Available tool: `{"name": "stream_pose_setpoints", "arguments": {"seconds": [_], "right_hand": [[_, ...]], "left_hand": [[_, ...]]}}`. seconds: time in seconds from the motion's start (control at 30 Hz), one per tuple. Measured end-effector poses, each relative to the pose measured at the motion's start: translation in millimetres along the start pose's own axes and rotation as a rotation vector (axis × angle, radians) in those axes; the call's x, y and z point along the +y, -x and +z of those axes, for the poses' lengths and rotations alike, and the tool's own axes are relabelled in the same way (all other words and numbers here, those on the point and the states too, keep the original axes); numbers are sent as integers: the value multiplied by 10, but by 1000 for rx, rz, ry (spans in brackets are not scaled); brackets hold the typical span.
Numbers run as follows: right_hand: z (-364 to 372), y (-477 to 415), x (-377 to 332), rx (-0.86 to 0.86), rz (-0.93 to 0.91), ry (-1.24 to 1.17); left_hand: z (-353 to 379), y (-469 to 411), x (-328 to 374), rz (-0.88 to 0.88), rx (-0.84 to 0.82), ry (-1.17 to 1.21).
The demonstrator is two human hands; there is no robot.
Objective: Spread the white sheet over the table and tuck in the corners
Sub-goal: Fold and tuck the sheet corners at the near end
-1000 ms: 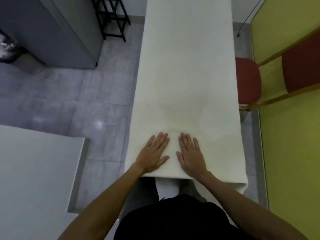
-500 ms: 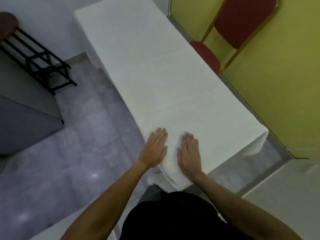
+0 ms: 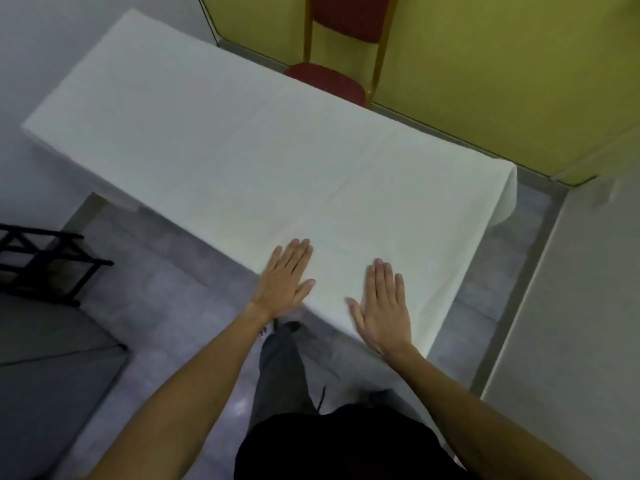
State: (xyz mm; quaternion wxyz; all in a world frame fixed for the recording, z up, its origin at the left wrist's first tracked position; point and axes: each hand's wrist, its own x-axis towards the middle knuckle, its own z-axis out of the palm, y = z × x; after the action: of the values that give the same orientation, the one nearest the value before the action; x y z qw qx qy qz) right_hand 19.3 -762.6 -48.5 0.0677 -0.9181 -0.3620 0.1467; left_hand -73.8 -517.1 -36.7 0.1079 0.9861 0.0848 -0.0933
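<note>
- Grey tiled floor (image 3: 166, 306); flat white cloth sheet (image 3: 277, 150) covers the long table, its axis running away up-left.
- Left hand (image 3: 285, 277) and right hand (image 3: 382, 306) lie flat with fingers straight, pressing the sheet's near edge.
- Nearest corner lies just beside the right hand, which is likelier to tuck.

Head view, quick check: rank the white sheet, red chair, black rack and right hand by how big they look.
1. white sheet, far the largest.
2. red chair and black rack: alike, both cut off, unranked.
3. right hand, smallest-looking, though nearness to the camera enlarges it.
</note>
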Motion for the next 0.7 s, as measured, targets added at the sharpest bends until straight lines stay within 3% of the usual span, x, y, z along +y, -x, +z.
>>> {"name": "stream_pose_setpoints", "arguments": {"seconds": [0.13, 0.33, 0.4, 0.5, 0.63, 0.7], "right_hand": [[-20, -69, -63, 61, 19, 12], [-98, -67, -156, -1, 59, 137], [-132, -97, -264, -16, 109, 147], [-126, -363, -772, 40, 264, 94], [66, -1301, -2053, 240, 259, -41], [91, -1732, -2519, 294, 292, -100]], "left_hand": [[-216, -127, -896, 86, -55, -48], [-644, -234, -2516, -20, -91, -101], [-805, -292, -3035, 19, -114, -118], [-892, -503, -2972, 60, -87, 8], [-799, -740, -2051, 317, -54, 112], [-712, -785, -1815, 337, -51, 70]]}}
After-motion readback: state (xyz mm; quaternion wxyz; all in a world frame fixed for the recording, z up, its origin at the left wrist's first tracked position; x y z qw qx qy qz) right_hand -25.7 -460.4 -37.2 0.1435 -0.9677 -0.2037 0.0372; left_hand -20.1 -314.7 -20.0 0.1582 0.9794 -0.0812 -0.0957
